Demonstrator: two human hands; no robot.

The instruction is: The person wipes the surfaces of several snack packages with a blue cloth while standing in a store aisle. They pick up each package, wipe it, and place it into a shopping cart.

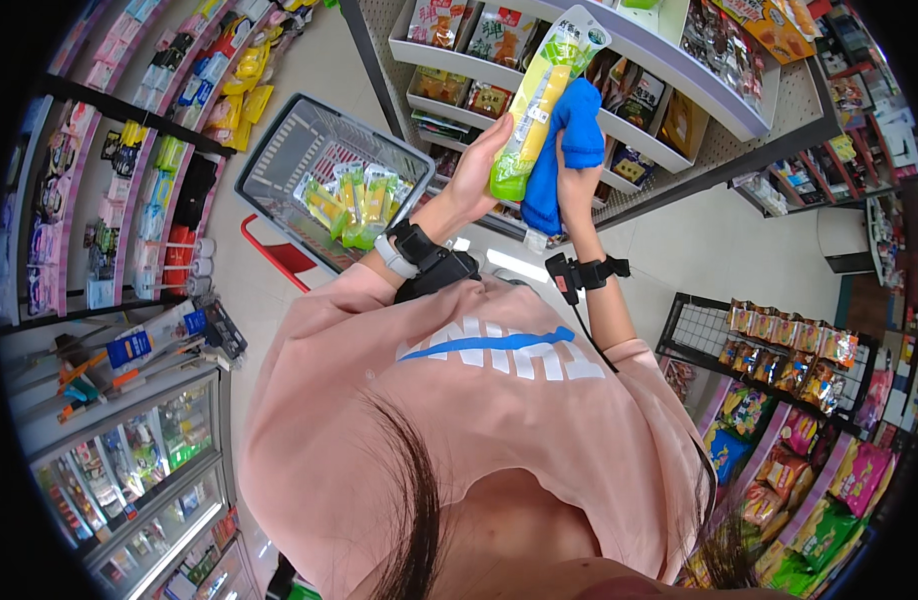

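Observation:
My left hand [483,169] grips the left edge of a long green and yellow plastic snack packet [537,109], which is held tilted in front of the shelves. In my right hand [579,184] is a folded blue cloth [552,165], close against the packet's right side. Whether the cloth touches the packet cannot be told. To the left of my left hand, a grey plastic shopping basket [279,142] holds several similar green and yellow packets [354,199].
A shelf unit [459,64] with white trays of packaged snacks stands just beyond my hands. A red handle [279,251] lies beside the basket. Stocked shelves [121,187] line the left, and a wire rack [699,326] with snack bags stands at the right.

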